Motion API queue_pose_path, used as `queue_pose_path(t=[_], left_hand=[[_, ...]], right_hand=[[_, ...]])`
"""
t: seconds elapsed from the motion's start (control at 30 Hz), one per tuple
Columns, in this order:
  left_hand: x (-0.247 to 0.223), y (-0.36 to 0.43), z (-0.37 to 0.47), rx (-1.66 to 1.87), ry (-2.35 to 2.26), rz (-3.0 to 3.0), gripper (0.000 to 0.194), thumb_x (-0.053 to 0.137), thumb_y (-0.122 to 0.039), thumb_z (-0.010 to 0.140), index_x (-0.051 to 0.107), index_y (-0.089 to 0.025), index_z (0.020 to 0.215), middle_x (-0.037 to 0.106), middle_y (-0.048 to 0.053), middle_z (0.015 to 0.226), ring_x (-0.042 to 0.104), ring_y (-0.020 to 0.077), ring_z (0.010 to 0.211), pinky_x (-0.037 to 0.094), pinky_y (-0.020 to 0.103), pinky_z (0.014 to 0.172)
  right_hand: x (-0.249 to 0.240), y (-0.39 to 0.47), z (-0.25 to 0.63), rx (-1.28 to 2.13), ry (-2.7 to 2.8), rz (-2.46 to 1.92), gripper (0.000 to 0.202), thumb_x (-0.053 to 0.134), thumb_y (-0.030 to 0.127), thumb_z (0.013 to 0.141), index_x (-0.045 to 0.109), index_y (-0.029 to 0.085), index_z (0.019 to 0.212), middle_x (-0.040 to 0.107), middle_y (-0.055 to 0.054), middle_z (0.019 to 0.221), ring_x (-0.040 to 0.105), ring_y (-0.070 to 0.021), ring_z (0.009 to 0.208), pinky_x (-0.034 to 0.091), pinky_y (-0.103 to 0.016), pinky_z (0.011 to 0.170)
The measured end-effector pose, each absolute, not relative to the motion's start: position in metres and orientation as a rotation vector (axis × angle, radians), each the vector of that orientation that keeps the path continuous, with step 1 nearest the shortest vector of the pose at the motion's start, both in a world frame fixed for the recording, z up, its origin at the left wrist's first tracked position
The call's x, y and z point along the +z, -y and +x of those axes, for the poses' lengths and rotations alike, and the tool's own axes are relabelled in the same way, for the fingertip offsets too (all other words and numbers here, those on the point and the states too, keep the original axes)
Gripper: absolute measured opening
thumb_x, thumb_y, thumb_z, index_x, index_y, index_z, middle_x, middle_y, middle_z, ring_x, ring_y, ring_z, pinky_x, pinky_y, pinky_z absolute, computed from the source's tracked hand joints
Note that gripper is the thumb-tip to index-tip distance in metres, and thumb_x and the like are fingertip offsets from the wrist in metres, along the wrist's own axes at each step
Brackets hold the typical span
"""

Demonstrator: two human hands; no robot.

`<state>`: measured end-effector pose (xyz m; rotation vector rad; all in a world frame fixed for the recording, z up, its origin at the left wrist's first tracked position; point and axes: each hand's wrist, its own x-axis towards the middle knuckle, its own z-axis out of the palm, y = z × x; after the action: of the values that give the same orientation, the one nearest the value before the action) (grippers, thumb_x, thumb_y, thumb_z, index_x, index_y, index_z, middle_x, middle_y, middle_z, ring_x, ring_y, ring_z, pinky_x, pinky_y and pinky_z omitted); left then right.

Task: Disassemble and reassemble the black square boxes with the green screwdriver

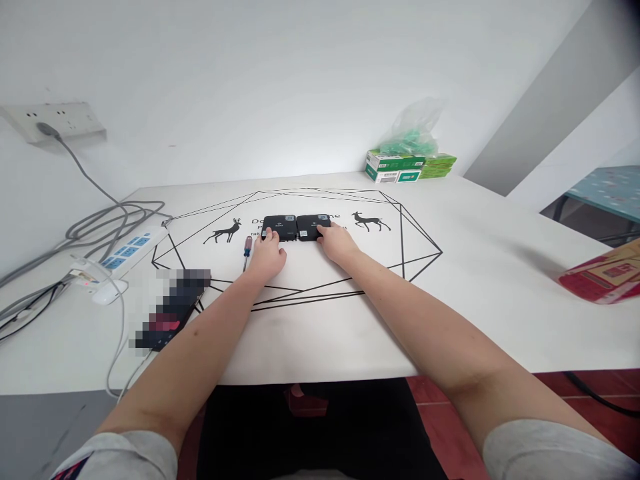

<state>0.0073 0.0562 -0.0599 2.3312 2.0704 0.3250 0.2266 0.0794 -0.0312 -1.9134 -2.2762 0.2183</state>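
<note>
Two flat black boxes lie side by side on the white table with printed deer and lines, their inner edges touching or nearly so. My left hand [269, 257] rests its fingertips on the front edge of the left black box [279, 225], fingers apart. On the right black box [311, 224], my right hand [339, 243] has its fingers on the right front corner, thumb at the front edge. A screwdriver [248, 247] with a red and blue handle lies just left of my left hand, shaft toward me.
A phone [175, 310], partly pixelated, lies left of my left forearm. Farther left are a power strip [133, 251] and grey cables [100, 233]. Green and white boxes [395, 167] under a plastic bag stand at the back right. A red package [605, 275] sits at the right edge.
</note>
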Motion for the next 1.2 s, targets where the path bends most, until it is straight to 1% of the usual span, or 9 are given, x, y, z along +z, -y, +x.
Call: queue_pose_path(t=[0.23,0.4,0.5,0.57,0.63,0.73,0.83,1.03,1.2], left_hand=[[-0.060,-0.055,0.008,0.315,-2.072,2.328,0.063,0.045,-0.029,0.105,0.047,-0.001,0.162,0.037,0.022,0.175,0.043,0.0431,0.156,0.033,0.050,0.129],[-0.057,-0.053,0.009,0.331,-2.044,2.391,0.060,0.044,-0.025,0.105,0.051,-0.001,0.159,0.042,0.023,0.172,0.047,0.0381,0.154,0.033,0.048,0.130],[-0.057,-0.049,0.010,0.410,-2.065,2.390,0.058,0.047,-0.023,0.104,0.055,-0.008,0.159,0.044,0.021,0.172,0.043,0.0378,0.157,0.032,0.051,0.130],[-0.058,-0.044,0.012,0.450,-2.081,2.363,0.056,0.050,-0.025,0.103,0.058,-0.016,0.158,0.042,0.018,0.174,0.039,0.0418,0.159,0.032,0.057,0.130],[-0.058,-0.039,0.015,0.423,-2.070,2.329,0.057,0.051,-0.027,0.105,0.058,-0.021,0.160,0.037,0.017,0.177,0.034,0.0464,0.161,0.033,0.061,0.129],[-0.058,-0.036,0.019,0.315,-2.030,2.280,0.062,0.049,-0.032,0.107,0.048,-0.017,0.167,0.027,0.022,0.179,0.028,0.0519,0.162,0.032,0.063,0.128],[-0.058,-0.037,0.020,0.276,-2.011,2.253,0.067,0.049,-0.036,0.108,0.041,-0.011,0.170,0.022,0.026,0.179,0.023,0.0534,0.164,0.031,0.062,0.128],[-0.055,-0.038,0.019,0.293,-2.004,2.207,0.070,0.050,-0.038,0.107,0.038,-0.011,0.170,0.018,0.026,0.180,0.019,0.0513,0.165,0.032,0.059,0.128],[-0.052,-0.038,0.020,0.292,-2.023,2.184,0.071,0.051,-0.038,0.106,0.037,-0.010,0.169,0.017,0.024,0.182,0.018,0.0483,0.167,0.025,0.060,0.132]], right_hand=[[-0.030,-0.078,0.227,0.212,2.287,-1.926,0.043,0.043,0.027,0.110,0.062,0.018,0.147,0.066,-0.022,0.135,0.071,-0.0324,0.111,0.053,-0.039,0.095],[-0.026,-0.076,0.226,0.207,2.301,-1.941,0.041,0.042,0.029,0.110,0.063,0.018,0.144,0.066,-0.022,0.133,0.070,-0.0317,0.111,0.053,-0.038,0.096],[-0.025,-0.075,0.226,0.201,2.307,-1.945,0.040,0.042,0.029,0.110,0.063,0.018,0.143,0.067,-0.021,0.132,0.070,-0.0311,0.110,0.053,-0.037,0.095],[-0.025,-0.074,0.226,0.194,2.309,-1.943,0.040,0.043,0.029,0.110,0.062,0.018,0.143,0.066,-0.022,0.134,0.070,-0.0315,0.111,0.053,-0.038,0.096],[-0.025,-0.073,0.225,0.189,2.309,-1.942,0.043,0.043,0.030,0.110,0.060,0.017,0.147,0.065,-0.023,0.136,0.069,-0.0325,0.114,0.053,-0.039,0.098],[-0.025,-0.073,0.225,0.187,2.306,-1.943,0.046,0.043,0.029,0.109,0.058,0.017,0.151,0.064,-0.024,0.138,0.069,-0.0343,0.116,0.052,-0.040,0.100],[-0.025,-0.073,0.224,0.186,2.304,-1.932,0.046,0.043,0.029,0.109,0.058,0.016,0.151,0.064,-0.025,0.137,0.070,-0.0357,0.117,0.052,-0.042,0.101],[-0.026,-0.075,0.225,0.199,2.301,-1.922,0.045,0.042,0.028,0.109,0.059,0.017,0.149,0.065,-0.026,0.136,0.070,-0.0364,0.115,0.052,-0.043,0.100],[-0.027,-0.076,0.225,0.214,2.302,-1.922,0.045,0.042,0.028,0.109,0.059,0.017,0.149,0.065,-0.026,0.135,0.071,-0.0365,0.114,0.052,-0.043,0.099]])
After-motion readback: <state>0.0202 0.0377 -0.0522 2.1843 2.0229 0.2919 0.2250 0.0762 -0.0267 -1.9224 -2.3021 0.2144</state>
